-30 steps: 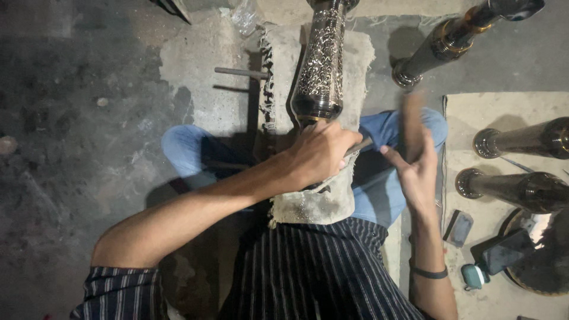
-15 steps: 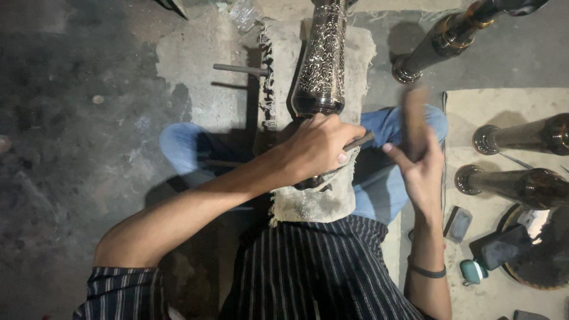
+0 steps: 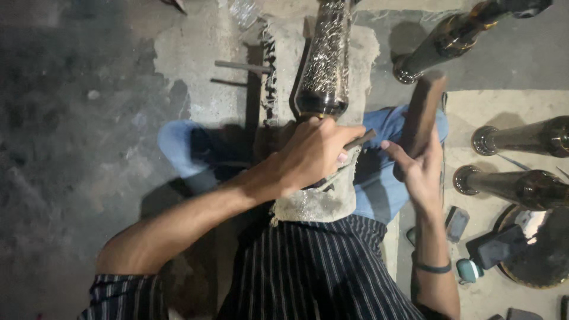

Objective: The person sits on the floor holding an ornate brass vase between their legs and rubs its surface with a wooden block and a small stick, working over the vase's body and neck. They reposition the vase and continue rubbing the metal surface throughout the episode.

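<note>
Nearest the camera, the left hand [image 3: 311, 155] is reaching across the striped shirt [image 3: 308, 272] and lap, forearm angled up from the lower left, fingers curled in a closed grip around a thin metal punch [image 3: 360, 140] whose dark end is poking out to the right of the knuckles; the working tip is hidden under the hand, so exactly where it is meeting the metal cannot be told. Just beside it, the right hand [image 3: 419, 172] is rising from the lower right with wrist bent back, its grip closed on the lower end of a wooden mallet block [image 3: 424, 112] that is standing nearly upright above the blue-trousered knee [image 3: 379, 178]. The likeliest trouble, as a judgement, is that the block is coming down close to the left knuckles: a glancing blow could be striking the fingers or skidding the punch across the pattern. Beyond the hands, the engraved metal vase [image 3: 327, 59] is lying lengthwise on a worn padded block [image 3: 314, 201], its wide mouth touching the left hand; being round, it could be rolling sideways under a hit. Farther out, to the right, more metal vases [image 3: 515, 139] are lying on the floor.
</note>
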The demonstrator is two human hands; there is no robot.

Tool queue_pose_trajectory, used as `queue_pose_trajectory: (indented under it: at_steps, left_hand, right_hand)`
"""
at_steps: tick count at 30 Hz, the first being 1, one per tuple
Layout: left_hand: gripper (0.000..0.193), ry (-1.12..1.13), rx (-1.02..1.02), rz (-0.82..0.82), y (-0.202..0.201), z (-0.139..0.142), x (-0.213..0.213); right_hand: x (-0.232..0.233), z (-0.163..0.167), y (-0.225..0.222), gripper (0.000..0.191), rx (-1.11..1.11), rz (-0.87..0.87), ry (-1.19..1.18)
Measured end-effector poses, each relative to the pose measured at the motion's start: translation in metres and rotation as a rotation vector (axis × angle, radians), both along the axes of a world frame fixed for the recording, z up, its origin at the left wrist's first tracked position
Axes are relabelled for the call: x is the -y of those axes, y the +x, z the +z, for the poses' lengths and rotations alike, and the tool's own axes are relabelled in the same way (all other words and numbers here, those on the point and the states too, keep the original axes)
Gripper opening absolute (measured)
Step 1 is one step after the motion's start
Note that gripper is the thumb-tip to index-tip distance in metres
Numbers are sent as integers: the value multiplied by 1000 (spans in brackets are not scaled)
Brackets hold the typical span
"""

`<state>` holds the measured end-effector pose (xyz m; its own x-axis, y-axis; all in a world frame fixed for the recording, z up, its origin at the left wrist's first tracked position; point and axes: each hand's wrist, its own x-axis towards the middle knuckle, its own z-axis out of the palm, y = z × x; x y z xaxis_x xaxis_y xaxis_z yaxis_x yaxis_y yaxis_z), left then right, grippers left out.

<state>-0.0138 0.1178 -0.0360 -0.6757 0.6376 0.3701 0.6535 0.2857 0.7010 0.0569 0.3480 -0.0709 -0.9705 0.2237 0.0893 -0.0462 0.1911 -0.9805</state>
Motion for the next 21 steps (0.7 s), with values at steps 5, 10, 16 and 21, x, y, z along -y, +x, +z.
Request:
queue_pose_trajectory:
  at_steps: [5,10,16,21]
  left_hand:
    - [31,-155,280,82,12,11,-1]
    - [34,-174,290,180,20,8,5]
    - [16,-43,273,378,39,-5,14]
    - [24,22,318,395,45,-6,20]
  right_hand:
    - [-13,26,-18,50,98,120,468]
    - [-13,53,-42,62,-50,325,750]
    - [-2,79,-63,65,-2,464,991]
    - [13,93,-67,68,-79,559,1214]
